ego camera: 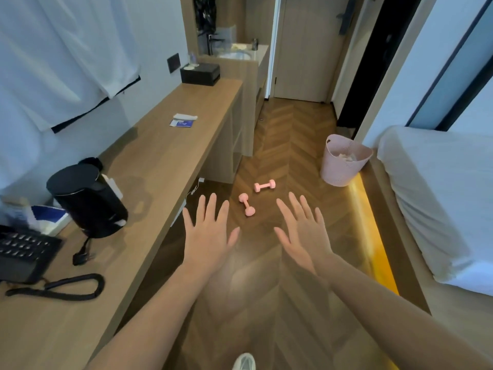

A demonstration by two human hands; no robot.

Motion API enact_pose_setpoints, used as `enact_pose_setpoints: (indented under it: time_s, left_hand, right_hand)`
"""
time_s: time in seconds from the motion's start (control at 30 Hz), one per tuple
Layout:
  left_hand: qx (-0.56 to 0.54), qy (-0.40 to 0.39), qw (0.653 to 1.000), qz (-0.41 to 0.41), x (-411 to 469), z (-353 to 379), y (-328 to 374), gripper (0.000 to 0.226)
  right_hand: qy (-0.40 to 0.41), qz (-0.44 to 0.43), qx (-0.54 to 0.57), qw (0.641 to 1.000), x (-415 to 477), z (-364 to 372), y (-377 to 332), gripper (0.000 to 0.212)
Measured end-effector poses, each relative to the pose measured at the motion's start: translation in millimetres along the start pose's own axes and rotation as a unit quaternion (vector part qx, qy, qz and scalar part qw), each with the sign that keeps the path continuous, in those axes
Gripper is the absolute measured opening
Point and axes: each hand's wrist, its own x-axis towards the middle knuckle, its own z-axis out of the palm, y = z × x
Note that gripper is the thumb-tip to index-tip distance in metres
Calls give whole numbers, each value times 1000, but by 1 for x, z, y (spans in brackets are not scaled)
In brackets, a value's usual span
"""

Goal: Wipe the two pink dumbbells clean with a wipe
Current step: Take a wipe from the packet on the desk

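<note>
We see two small pink dumbbells lying on their sides on the floor, just beyond our spread fingertips. The nearer dumbbell lies between our left hand and right hand, angled away; the farther dumbbell lies crosswise just past it, apart.

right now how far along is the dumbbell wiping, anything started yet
Nothing looks done yet. Both pink dumbbells lie untouched on the wooden floor. The left hand and right hand are open, spread and hold nothing. A blue wipe packet sits on the desk, unpicked. Left to do: fetch a wipe, then wipe each dumbbell.
</note>
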Motion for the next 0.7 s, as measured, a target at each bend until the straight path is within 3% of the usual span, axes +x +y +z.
enact_pose_setpoints:
  time_s: [0.33,0.7]
  left_hand:
    - [-7,-33,999,2,152,36,-10,70]
    - [11,-86,992,-91,338,109,8,70]
  right_hand:
    - [-24,-9,-18,1000,152,23,35,63]
    - [-60,-85,-26,994,380,63,113,62]
